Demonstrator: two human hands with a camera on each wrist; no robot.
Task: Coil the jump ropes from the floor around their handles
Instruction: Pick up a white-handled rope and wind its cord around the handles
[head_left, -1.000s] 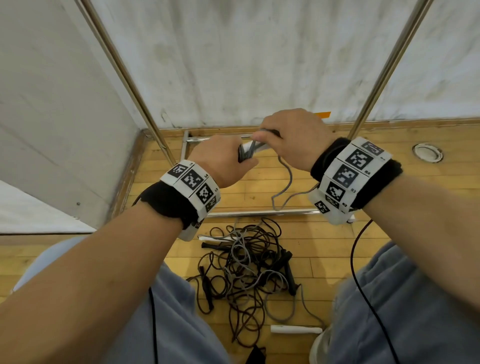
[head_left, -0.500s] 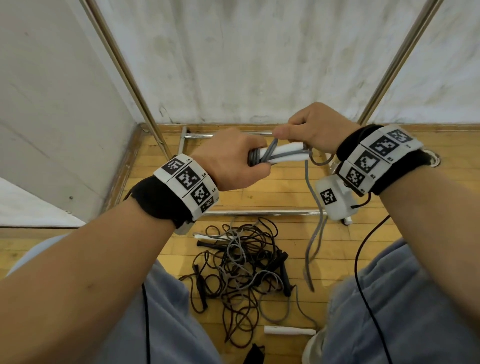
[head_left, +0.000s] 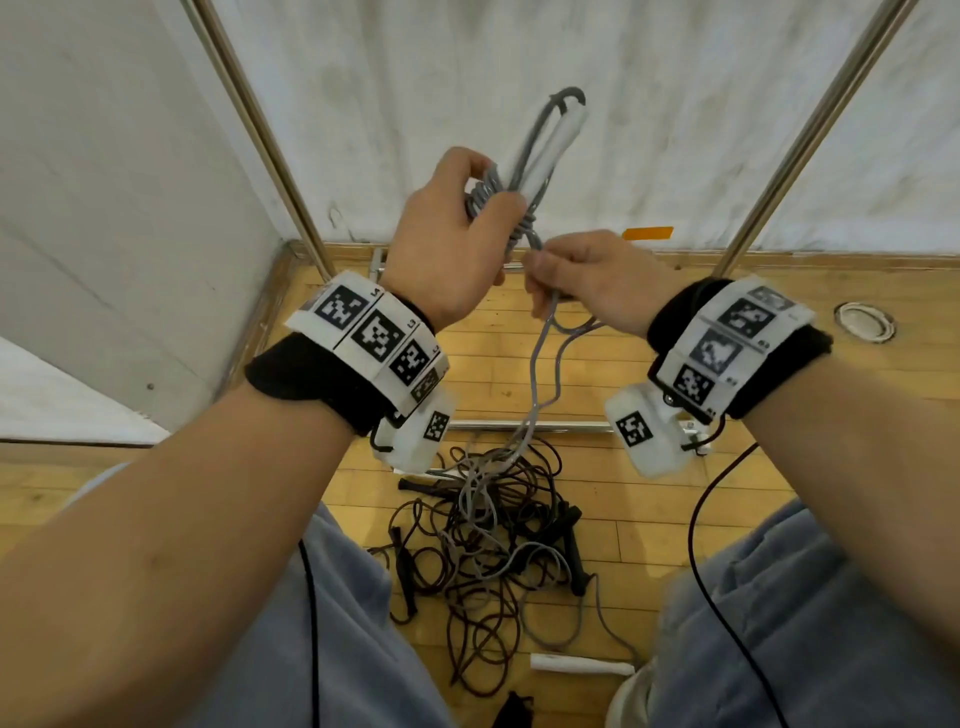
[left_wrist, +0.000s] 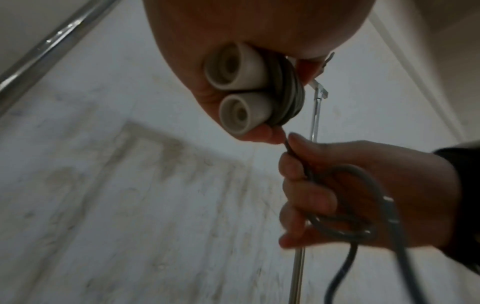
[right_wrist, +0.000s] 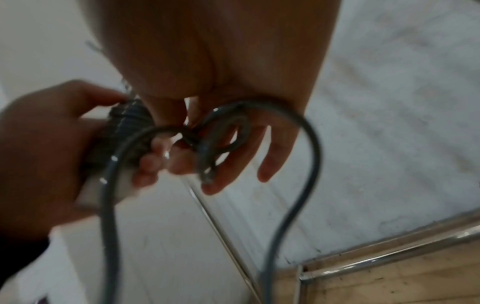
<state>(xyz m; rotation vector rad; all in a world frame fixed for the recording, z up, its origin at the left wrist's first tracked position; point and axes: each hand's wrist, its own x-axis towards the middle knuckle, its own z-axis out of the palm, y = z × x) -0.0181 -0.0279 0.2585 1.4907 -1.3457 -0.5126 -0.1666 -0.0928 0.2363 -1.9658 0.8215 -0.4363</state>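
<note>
A tangle of ropes (head_left: 483, 551) fills the floor (head_left: 649, 374) between the knees; slanted metal poles (head_left: 810, 135) flank the hands, the wall (head_left: 441, 78) close behind them.

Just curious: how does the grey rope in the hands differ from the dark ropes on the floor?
The grey rope is partly wound round white handles; the dark ropes lie loose and tangled. The grey rope is held up by the left hand and right hand; the dark ropes lie untouched, with black handles. Both are thin jump ropes.

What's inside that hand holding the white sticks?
The left hand grips two white handles side by side, with grey rope coiled round them. Fingers and coils cover the handles' middles.
</note>
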